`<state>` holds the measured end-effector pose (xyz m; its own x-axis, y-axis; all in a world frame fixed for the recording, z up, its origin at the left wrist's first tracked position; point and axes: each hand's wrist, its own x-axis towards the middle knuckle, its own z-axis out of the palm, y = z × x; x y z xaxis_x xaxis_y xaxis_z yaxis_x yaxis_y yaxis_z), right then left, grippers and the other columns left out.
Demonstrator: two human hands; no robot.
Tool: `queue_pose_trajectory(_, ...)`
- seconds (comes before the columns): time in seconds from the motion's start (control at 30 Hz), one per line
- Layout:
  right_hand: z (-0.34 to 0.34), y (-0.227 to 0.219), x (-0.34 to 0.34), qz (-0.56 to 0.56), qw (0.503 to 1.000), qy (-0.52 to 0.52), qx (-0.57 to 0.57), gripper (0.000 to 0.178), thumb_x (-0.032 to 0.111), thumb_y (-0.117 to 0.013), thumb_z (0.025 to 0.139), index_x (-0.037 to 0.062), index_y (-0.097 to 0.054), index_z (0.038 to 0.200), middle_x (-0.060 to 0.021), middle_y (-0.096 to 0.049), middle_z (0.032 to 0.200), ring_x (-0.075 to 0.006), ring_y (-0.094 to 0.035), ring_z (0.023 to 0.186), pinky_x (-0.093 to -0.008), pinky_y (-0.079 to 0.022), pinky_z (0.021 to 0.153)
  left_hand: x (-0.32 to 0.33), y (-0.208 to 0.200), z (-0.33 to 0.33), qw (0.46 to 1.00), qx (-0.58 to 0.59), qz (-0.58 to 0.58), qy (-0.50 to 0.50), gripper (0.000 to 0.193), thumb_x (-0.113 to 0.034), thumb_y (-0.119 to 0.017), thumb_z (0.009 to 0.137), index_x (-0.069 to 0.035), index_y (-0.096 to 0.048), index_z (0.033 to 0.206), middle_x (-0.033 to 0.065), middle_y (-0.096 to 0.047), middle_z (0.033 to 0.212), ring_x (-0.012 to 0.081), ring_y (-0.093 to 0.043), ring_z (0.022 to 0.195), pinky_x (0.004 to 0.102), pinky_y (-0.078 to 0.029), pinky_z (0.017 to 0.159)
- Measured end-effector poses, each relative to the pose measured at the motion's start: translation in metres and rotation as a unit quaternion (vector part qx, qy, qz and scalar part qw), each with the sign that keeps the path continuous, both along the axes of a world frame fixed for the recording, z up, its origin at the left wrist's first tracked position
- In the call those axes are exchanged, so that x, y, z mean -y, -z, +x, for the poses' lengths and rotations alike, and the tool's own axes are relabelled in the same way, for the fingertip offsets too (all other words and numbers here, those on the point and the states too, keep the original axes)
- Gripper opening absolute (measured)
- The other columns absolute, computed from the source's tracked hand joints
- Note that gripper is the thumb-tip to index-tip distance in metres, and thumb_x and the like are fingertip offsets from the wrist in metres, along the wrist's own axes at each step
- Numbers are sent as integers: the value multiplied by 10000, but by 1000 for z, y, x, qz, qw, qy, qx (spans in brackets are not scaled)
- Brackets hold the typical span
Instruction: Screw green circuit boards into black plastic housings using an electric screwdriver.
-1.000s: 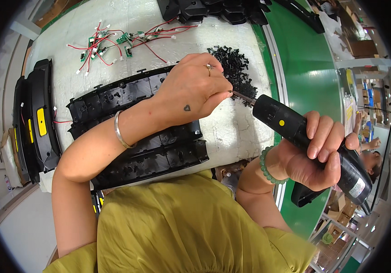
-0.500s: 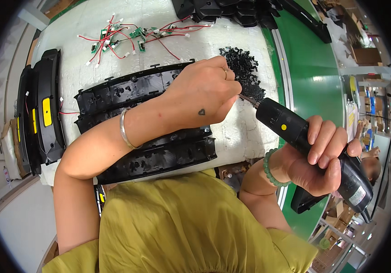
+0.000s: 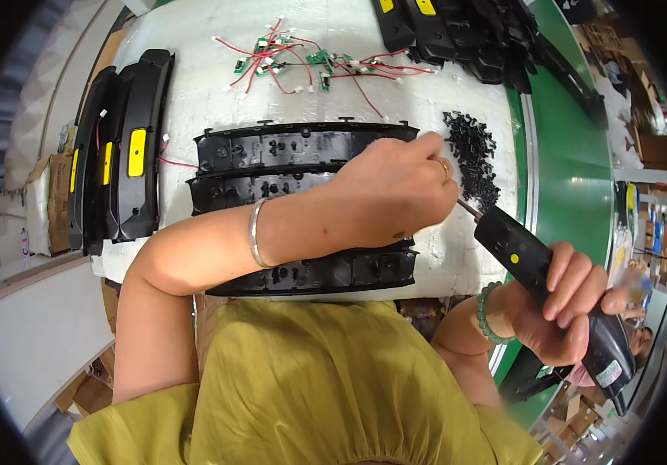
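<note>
My right hand (image 3: 558, 314) is wrapped round a black electric screwdriver (image 3: 513, 252), a yellow dot on its body. Its thin metal bit points up and left, ending at the fingers of my left hand (image 3: 399, 186). Those fingers are curled together in a pinch; what lies in them is hidden. Just beyond, a pile of small black screws (image 3: 469, 151) lies on the white foam-like surface (image 3: 155, 256). Under my left forearm, several curved black plastic housings lie in rows, among them a far one (image 3: 252, 151) and a near one (image 3: 318, 273); the forearm covers parts of them.
Small green circuit boards (image 3: 260, 58) with red wires lie at the back. Black housings with yellow labels (image 3: 138, 153) stand on the left, and more black parts (image 3: 465, 39) are heaped at the back right. A green tabletop (image 3: 570, 194) runs along the right.
The whole view has shifted, so table things sit farther right and mostly lower in the picture. Both hands keep about the same pose, with the bit still at my left fingers.
</note>
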<state>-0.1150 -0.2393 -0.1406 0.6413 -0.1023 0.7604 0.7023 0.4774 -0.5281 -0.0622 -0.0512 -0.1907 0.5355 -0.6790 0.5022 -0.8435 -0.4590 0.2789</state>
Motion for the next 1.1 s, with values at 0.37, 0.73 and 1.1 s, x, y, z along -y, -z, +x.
queue_pose_trajectory(0.37,7,3,-1,11,999,30,-30,298,91,-531,730,82,-465,1020,23,-410,582,-86,-408,476,-246,-336,548,-102,32,95,983,-20,146,-109,188,-16,-592,730,-82,-643,899,37,-573,947,246,-552,905,368,-478,760)
queue_pose_trajectory(0.73,1,-2,-5,3,997,63,-35,289,90,-525,735,81,-455,1015,22,-396,568,-89,-396,463,-254,-337,548,-96,-4,113,891,-388,-232,-52,213,-179,-461,944,-108,-496,1141,22,-616,1048,75,-581,763,214,-495,654)
queue_pose_trajectory(1.1,-13,-7,-9,16,999,31,-30,283,77,-529,732,67,-453,1004,19,-393,576,-85,-393,478,-246,-328,545,-113,-36,42,957,-97,-210,-176,177,28,-663,757,-7,-635,928,9,-565,778,56,-576,609,183,-428,504)
